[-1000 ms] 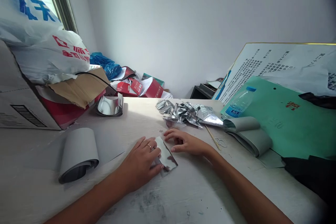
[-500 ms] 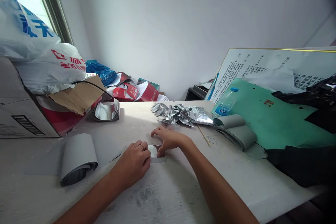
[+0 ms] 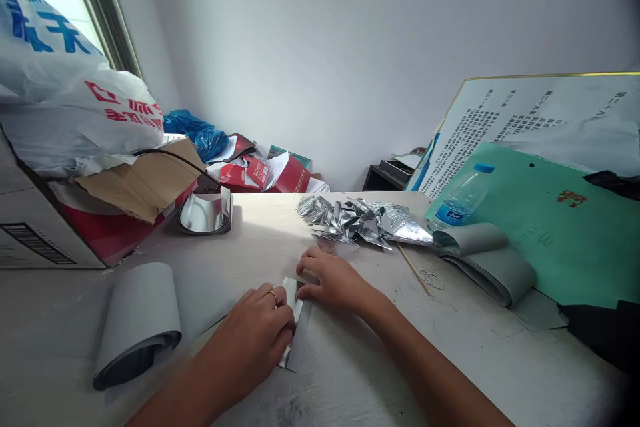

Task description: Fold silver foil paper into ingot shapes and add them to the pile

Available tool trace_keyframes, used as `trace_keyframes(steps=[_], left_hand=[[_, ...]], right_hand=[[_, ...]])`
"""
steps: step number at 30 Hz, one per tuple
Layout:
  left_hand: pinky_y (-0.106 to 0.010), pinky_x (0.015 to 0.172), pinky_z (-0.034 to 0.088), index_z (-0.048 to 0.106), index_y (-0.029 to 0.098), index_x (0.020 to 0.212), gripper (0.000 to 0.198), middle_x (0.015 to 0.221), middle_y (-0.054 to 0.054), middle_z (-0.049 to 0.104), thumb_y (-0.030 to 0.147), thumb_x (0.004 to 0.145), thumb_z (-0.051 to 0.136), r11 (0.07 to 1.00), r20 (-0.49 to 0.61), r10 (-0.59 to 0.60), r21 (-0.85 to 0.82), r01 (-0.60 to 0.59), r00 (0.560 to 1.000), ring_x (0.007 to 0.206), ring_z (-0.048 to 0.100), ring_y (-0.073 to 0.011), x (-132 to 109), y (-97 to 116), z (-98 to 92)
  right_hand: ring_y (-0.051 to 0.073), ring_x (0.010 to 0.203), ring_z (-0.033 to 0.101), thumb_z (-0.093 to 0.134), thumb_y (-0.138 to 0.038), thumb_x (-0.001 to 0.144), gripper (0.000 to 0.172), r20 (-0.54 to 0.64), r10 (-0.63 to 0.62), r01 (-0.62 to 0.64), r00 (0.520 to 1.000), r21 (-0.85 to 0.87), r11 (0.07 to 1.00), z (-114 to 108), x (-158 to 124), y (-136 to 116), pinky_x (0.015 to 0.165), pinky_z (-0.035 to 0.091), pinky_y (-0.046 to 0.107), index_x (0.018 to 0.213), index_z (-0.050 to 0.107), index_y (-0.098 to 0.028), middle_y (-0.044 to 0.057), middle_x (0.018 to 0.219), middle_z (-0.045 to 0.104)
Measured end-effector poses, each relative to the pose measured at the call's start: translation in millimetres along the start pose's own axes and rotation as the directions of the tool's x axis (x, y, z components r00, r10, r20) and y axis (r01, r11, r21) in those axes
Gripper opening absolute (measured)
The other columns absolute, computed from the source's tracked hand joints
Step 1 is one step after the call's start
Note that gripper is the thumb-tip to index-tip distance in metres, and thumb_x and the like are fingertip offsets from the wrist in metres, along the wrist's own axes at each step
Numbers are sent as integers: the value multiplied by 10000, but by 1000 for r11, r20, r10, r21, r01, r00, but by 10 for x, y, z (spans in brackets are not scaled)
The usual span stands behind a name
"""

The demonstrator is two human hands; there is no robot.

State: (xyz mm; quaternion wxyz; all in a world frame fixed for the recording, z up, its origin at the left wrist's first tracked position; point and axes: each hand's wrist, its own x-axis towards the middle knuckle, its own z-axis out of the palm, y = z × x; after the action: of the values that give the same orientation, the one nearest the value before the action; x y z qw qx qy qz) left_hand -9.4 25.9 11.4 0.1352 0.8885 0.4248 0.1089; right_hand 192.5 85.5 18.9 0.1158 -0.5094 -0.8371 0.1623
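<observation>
A small silver foil sheet (image 3: 296,327) lies folded on the white table (image 3: 450,347) between my hands. My left hand (image 3: 253,340), with a ring on one finger, rests on the sheet's left part with curled fingers pressing down. From the right, my right hand (image 3: 333,279) presses its fingertips on the sheet's upper end. Beyond the hands lies a pile of folded silver foil pieces (image 3: 363,219).
A curled grey-backed foil roll (image 3: 136,320) lies at the left, another (image 3: 487,257) at the right, a third (image 3: 205,211) by the cardboard box (image 3: 30,227). A wooden stick (image 3: 414,270), rubber bands (image 3: 431,277), a water bottle (image 3: 463,199) and green board (image 3: 560,227) lie right.
The foil sheet has been folded narrower and now lies more upright between my hands. Both hands shifted slightly on it; the view swung back to the right.
</observation>
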Motion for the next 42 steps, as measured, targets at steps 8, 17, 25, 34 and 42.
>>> trace_keyframes(steps=[8, 17, 25, 34, 42], left_hand=[[-431, 969, 435, 568, 214, 906, 147, 1109, -25, 584, 88, 829, 561, 996, -39, 55, -69, -58, 998, 1090, 535, -232, -4, 2, 20], [-433, 959, 431, 585, 228, 995, 186, 1144, -23, 599, 131, 840, 555, 998, -67, -12, -63, 8, 998, 1080, 544, -228, -2, 20, 59], [-471, 1083, 384, 552, 245, 1256, 394, 1409, -39, 537, 187, 866, 564, 1000, -142, 22, -13, -24, 990, 1290, 473, -268, -16, -42, 145], [-501, 1055, 419, 581, 214, 1221, 355, 1388, -55, 554, 198, 866, 581, 1000, -112, 10, 22, -8, 994, 1272, 481, -287, -8, 10, 125], [-490, 1033, 414, 584, 219, 1151, 278, 1338, -50, 563, 180, 879, 549, 1000, -92, 7, 9, -6, 996, 1237, 479, -274, -11, 37, 107]], right_hand=[[165, 958, 547, 760, -341, 733, 251, -32, 89, -86, 996, 68, 994, 17, -48, -67, 725, 353, 236, 898, 643, -193, 27, 1047, 618], [152, 863, 546, 747, -336, 669, 312, 7, 191, -190, 982, 111, 975, 8, -65, -119, 649, 326, 224, 920, 631, -191, 28, 1006, 639], [116, 759, 512, 724, -304, 669, 267, 24, 191, -192, 981, 141, 971, 18, -61, -104, 607, 300, 212, 896, 639, -191, 13, 927, 648], [96, 680, 531, 640, -208, 718, 118, 29, 186, -187, 982, 259, 948, 65, -23, -147, 584, 323, 208, 818, 679, -159, 15, 801, 667], [107, 736, 579, 597, -203, 760, 181, -29, 178, -159, 984, 331, 930, 70, -37, -199, 615, 379, 207, 917, 683, -172, 17, 850, 682]])
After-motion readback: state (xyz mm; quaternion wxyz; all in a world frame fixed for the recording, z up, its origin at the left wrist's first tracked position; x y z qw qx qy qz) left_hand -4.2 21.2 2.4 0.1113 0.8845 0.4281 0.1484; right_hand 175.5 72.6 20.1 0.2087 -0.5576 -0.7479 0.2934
